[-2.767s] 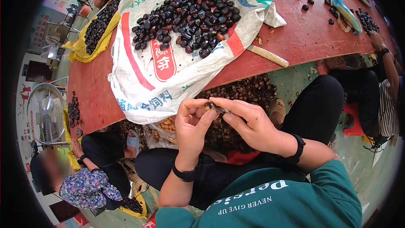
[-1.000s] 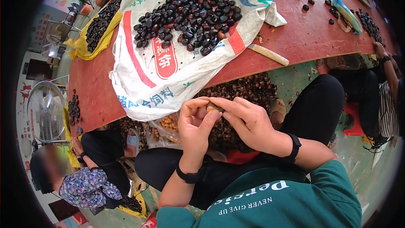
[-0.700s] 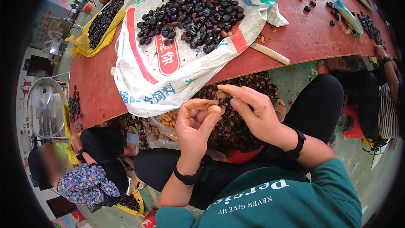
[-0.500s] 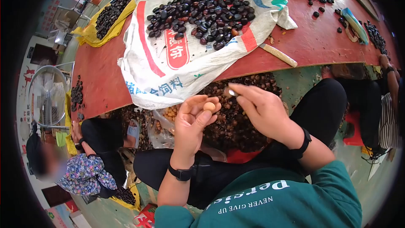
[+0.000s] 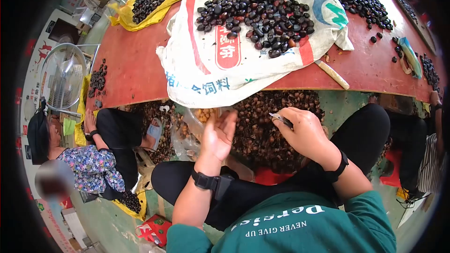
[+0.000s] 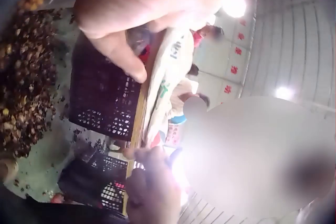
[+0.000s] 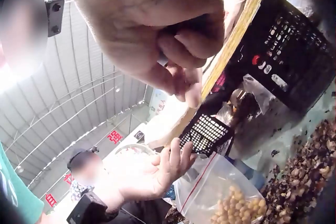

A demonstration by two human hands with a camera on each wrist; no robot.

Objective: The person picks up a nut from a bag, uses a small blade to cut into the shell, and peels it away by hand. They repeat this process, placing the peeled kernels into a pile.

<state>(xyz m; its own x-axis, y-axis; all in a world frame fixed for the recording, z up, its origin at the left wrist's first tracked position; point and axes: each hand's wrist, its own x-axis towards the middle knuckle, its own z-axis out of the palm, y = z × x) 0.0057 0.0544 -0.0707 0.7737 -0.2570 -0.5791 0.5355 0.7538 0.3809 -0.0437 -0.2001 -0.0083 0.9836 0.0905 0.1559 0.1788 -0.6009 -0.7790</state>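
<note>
In the head view my left hand is palm up with loosely bent, spread fingers and no nut in it, beside a clear bag of pale kernels. My right hand, to its right, grips a small knife whose blade points left. The right wrist view has the right hand with curled fingers, the left hand below it and the bag at the bottom. Dark nuts lie piled on a white sack at the table's near edge.
Beyond the left hand, shells cover the floor under the red table. A light-coloured stick lies by the sack. Another person sits at the left, near a fan. Black crates stand under the table.
The round pale kernel has left my left hand, which has opened and lowered slightly. My right hand, still gripping the knife, has moved right and down. The view has shifted.
</note>
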